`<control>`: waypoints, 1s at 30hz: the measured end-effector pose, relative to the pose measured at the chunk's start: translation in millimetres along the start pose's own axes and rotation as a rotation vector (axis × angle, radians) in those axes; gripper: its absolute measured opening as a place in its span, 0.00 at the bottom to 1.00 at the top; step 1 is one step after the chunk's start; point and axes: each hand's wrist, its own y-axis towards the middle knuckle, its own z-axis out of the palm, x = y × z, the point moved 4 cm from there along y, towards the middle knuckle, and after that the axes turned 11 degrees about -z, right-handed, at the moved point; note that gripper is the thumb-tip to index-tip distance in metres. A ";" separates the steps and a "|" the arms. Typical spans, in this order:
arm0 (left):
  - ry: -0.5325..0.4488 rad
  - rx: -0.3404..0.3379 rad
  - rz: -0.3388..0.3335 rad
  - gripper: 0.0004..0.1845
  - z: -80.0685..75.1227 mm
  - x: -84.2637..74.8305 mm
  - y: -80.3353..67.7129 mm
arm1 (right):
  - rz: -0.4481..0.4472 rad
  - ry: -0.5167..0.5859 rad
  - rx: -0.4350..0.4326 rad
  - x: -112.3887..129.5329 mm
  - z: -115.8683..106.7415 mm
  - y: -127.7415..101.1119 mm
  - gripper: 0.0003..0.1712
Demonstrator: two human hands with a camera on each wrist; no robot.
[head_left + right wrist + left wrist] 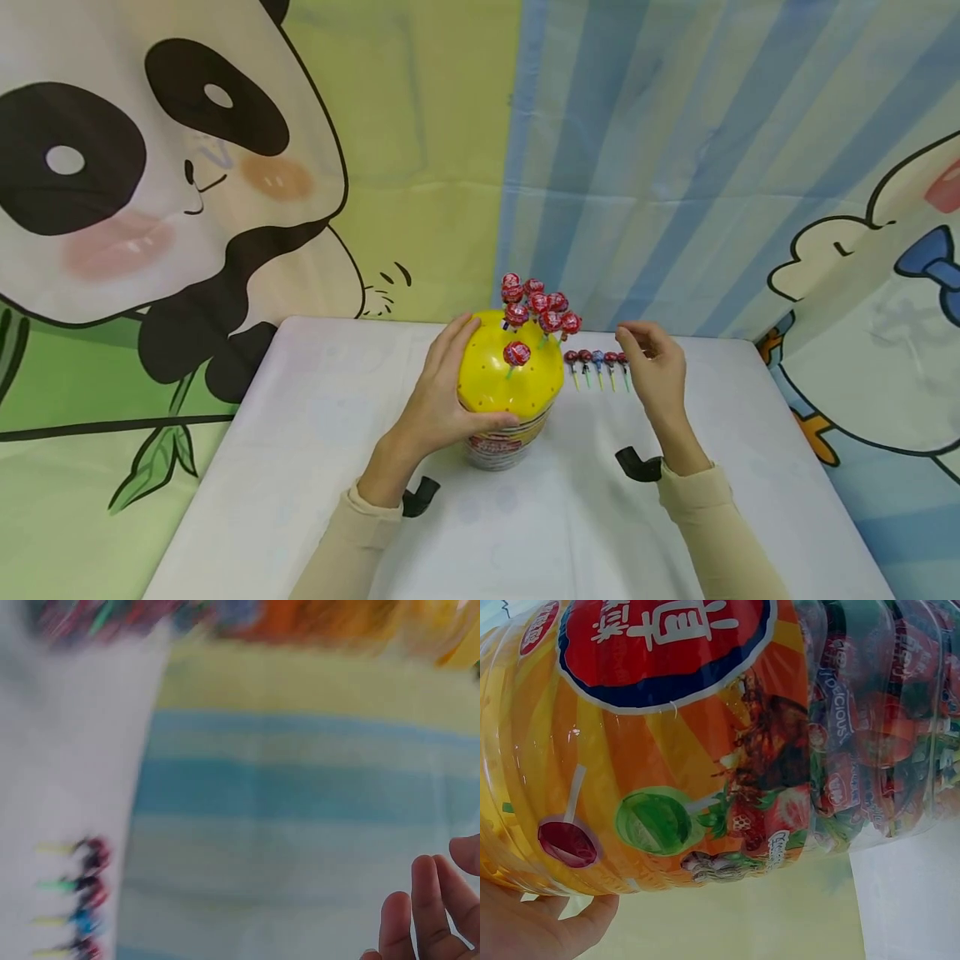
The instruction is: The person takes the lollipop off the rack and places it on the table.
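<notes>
A clear lollipop tub (501, 442) with a yellow domed lid (510, 371) stands on the white table (285, 467); everything else sits in relation to it. The left hand (442, 396) grips the tub's left side — fingers curved over the lid, thumb lying across its front lower edge; the head view shows this hold whole, while the left wrist view shows only a thumb and a bit of palm (532, 930) under the tub's wall. That close view gives what the head view cannot: the orange label with a red oval of white characters, printed fruit and a printed lollipop, and wrapped sweets packed inside the clear plastic.

Red-wrapped lollipops (536, 304) stand upright in the holes on the far side of the lid; one single lollipop (516, 355) stands alone at the lid's front.

The right hand (656, 367) hovers to the right of the tub, above the table, fingers loosely curled and holding nothing; the right wrist view, blurred, catches only its fingertips (424, 915) at the frame's lower right. Between this hand and the tub a row of loose lollipops (597, 363) lies on the table — red heads and one blue, sticks pointing toward the person; the right wrist view shows them as a smeared column at its left edge (86, 896).

Behind the table hangs a cartoon backdrop; a panda (135, 192) lies to the tub's far left.
</notes>
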 end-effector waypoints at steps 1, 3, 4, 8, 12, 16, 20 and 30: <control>-0.001 0.000 0.000 0.68 0.1 0.0 -0.1 | -0.034 0.028 0.006 19.9 0.8 -0.5 0.11; 0.000 -0.001 0.003 0.68 0.2 -0.2 -0.2 | -0.114 0.083 0.024 58.7 2.6 -3.1 0.09; 0.000 -0.001 0.004 0.68 0.1 -0.3 -0.2 | -0.149 0.116 0.033 76.2 3.7 -4.8 0.09; 0.004 0.002 0.002 0.68 -0.7 -0.4 -0.7 | -0.285 0.250 0.128 123.1 13.1 -13.7 0.11; 0.003 0.004 -0.006 0.67 -1.8 0.2 -1.4 | -0.351 0.320 0.247 133.0 31.5 -22.2 0.17; -0.010 0.012 -0.001 0.66 -1.3 0.6 -1.6 | -0.368 0.297 0.304 132.9 48.7 -27.5 0.20; -0.018 0.012 0.009 0.66 -0.4 0.4 -1.4 | -0.377 0.261 0.327 136.4 59.4 -30.5 0.21; -0.008 0.006 0.012 0.66 0.2 0.1 0.1 | -0.344 0.263 0.318 139.8 68.8 -29.2 0.15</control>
